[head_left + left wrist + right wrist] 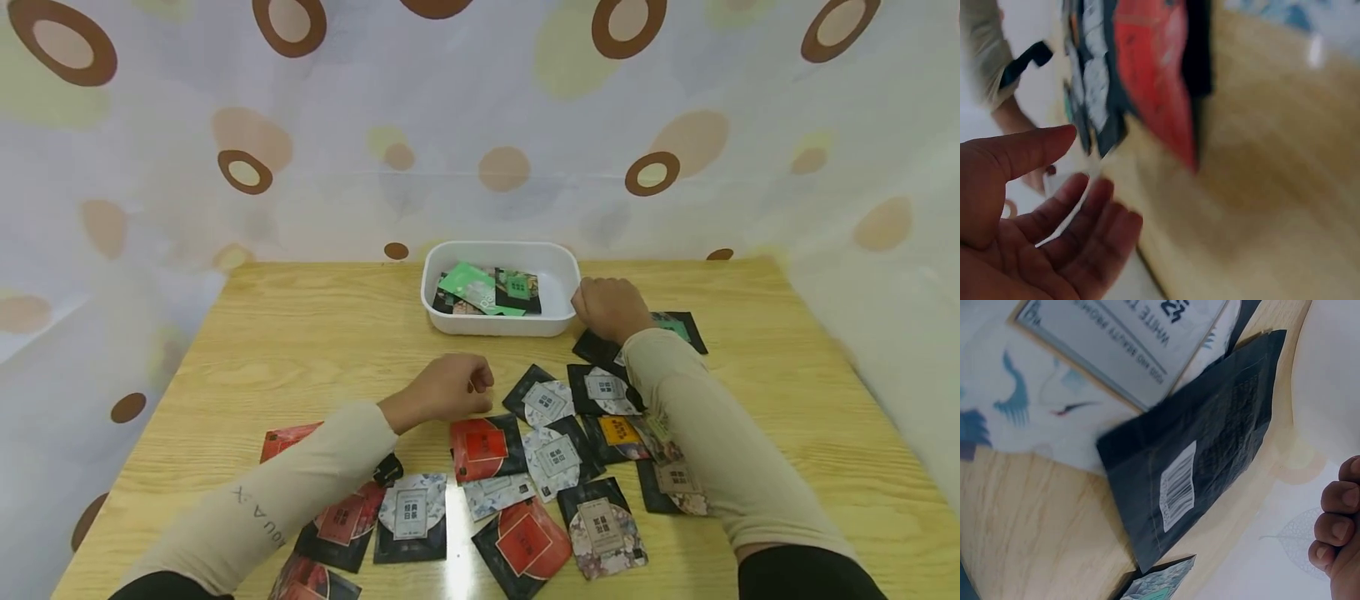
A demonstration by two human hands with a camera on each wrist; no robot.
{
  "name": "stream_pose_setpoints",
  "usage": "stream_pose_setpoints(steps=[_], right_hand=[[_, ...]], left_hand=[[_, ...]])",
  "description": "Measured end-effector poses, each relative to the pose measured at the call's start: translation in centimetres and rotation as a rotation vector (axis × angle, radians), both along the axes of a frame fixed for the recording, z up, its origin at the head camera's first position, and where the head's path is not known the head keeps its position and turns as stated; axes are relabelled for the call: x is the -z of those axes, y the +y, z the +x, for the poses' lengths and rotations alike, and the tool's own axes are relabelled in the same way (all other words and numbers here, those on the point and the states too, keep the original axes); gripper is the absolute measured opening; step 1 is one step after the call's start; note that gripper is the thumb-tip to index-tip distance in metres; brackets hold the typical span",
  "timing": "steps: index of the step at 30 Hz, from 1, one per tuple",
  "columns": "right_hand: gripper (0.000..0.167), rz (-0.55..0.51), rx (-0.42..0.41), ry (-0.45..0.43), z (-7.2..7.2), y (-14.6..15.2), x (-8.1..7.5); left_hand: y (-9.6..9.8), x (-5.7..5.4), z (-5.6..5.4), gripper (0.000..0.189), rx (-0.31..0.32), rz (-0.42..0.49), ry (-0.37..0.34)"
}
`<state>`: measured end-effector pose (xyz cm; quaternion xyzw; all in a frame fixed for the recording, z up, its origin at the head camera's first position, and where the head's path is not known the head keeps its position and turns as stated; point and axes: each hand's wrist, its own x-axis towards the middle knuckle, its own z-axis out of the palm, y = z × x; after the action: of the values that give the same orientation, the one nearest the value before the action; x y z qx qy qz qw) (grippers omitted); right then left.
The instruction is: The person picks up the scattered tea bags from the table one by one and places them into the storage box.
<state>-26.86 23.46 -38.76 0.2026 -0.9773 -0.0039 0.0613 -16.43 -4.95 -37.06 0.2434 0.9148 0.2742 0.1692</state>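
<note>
My left hand (447,387) hovers above the table's middle, near a red-and-black tea packet (485,447). Its thumb and loosely bent fingers stand apart in the left wrist view, holding nothing. My right hand (611,308) has curled fingers at the right end of a white tray (501,326) and appears to grip its rim; the thumb is hidden. Inside the tray lie several black and green packets (517,287). Beneath the right wrist, a black packet (1188,450) lies with its barcode side up, beside a white-and-black packet (1079,362).
Several tea packets with red, white and pinkish labels lie about the wooden table (315,333), among them a white-labelled packet (411,517), a pinkish-labelled packet (602,527) and an orange-labelled packet (617,437). A patterned sheet (450,125) hangs behind the table.
</note>
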Motion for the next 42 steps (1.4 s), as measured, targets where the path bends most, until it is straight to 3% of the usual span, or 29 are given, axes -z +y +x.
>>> stream_pose_setpoints(steps=[4, 8, 18, 25, 30, 35, 42], right_hand=[[0.033, 0.0, 0.004, -0.013, 0.0, 0.1, 0.3], [0.033, -0.003, -0.001, 0.011, -0.1, 0.1, 0.4], [0.034, -0.002, 0.011, 0.016, -0.1, 0.2, -0.2], [0.034, -0.006, 0.019, 0.012, 0.2, 0.1, -0.5], [0.034, 0.015, 0.022, -0.015, 0.3, -0.3, -0.6], [0.033, 0.017, 0.023, 0.004, 0.4, -0.2, -0.7], [0.034, 0.0, 0.02, -0.003, 0.1, -0.1, -0.5]], left_hand=[[0.4, 1.6, 1.5, 0.044, 0.03, -0.047, 0.015], [0.6, 2.3, 1.9, 0.052, 0.048, -0.091, 0.001], [0.4, 1.5, 1.9, 0.036, 0.028, -0.157, -0.073], [0.2, 1.6, 1.3, 0.034, 0.038, -0.134, -0.107], [-0.3, 1.1, 0.5, 0.015, 0.035, -0.112, -0.1], [-1.0, -0.8, -1.2, 0.007, 0.008, -0.006, -0.124], [-1.3, -4.3, -4.7, 0.018, -0.193, 0.363, -0.329]])
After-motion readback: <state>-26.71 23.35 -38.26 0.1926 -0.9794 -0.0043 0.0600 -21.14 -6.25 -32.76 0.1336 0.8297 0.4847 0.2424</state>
